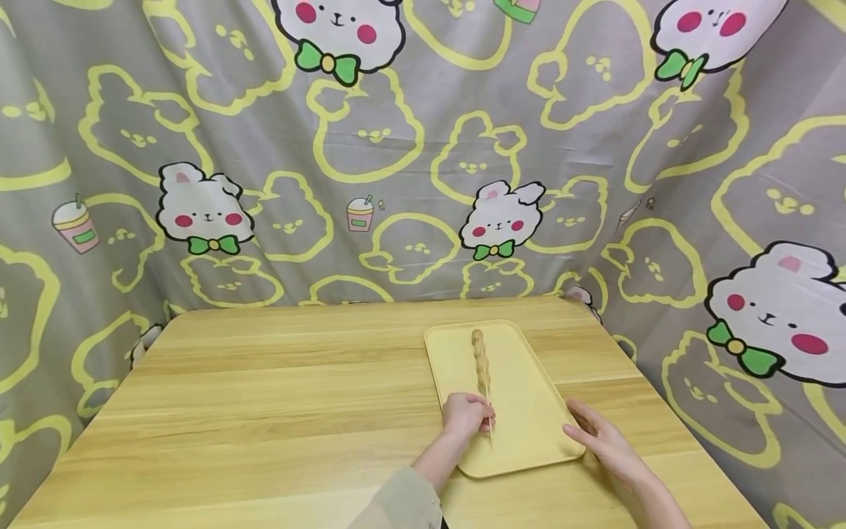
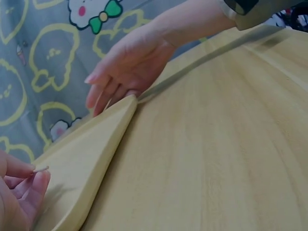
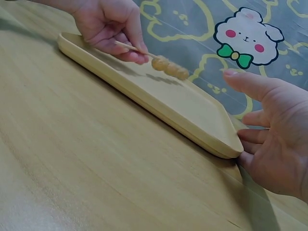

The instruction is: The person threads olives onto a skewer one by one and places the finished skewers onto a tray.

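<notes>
A skewer of several brown balls [image 1: 481, 360] is over the pale yellow rectangular tray [image 1: 532, 419], its balls toward the far end. My left hand [image 1: 465, 414] pinches its thin wooden stick between thumb and fingers, above the near half of the tray. In the right wrist view the skewer [image 3: 169, 68] looks held up off the tray, with a shadow beneath it. Along the tray's right side lies my right hand [image 1: 609, 447], fingers loosely extended and thumb apart. Its lower fingers are at the tray's corner in the right wrist view; whether they touch cannot be told.
The tray lies on the right part of a light wood-grain table [image 1: 264, 411]. A grey curtain [image 1: 410, 169] with rabbit faces and yellow outlines hangs behind the table and along both sides.
</notes>
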`<state>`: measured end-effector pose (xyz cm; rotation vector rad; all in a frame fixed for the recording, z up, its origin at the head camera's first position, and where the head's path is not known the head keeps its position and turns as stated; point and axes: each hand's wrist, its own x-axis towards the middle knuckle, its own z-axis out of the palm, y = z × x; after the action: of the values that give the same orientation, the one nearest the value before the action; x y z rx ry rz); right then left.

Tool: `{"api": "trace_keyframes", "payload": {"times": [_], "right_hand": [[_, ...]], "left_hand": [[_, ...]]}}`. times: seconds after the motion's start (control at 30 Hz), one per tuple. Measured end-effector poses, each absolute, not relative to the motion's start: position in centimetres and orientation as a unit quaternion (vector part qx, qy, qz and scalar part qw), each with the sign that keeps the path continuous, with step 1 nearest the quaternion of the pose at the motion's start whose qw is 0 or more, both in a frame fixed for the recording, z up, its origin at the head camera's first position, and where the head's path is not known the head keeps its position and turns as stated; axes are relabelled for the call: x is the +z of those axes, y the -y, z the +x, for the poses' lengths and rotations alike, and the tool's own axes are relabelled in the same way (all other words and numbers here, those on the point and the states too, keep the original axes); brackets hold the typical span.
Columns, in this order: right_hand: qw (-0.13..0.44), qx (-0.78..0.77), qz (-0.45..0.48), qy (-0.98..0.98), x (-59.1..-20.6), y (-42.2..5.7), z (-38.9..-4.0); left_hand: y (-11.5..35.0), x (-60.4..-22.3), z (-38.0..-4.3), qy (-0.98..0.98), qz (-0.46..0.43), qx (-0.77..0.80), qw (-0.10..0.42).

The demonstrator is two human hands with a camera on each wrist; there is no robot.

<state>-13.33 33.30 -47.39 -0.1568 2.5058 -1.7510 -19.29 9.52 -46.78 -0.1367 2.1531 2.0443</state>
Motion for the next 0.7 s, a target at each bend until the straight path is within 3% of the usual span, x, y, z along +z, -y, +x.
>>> {"api": "trace_keyframes", "payload": {"times": [0.7], "right_hand": [[0.044, -0.578, -0.057, -0.813, -47.3, -33.4, -13.4]], "left_hand": [[-10.9, -46.9, -18.7, -0.741, -0.045, 0.664, 0.091]]}}
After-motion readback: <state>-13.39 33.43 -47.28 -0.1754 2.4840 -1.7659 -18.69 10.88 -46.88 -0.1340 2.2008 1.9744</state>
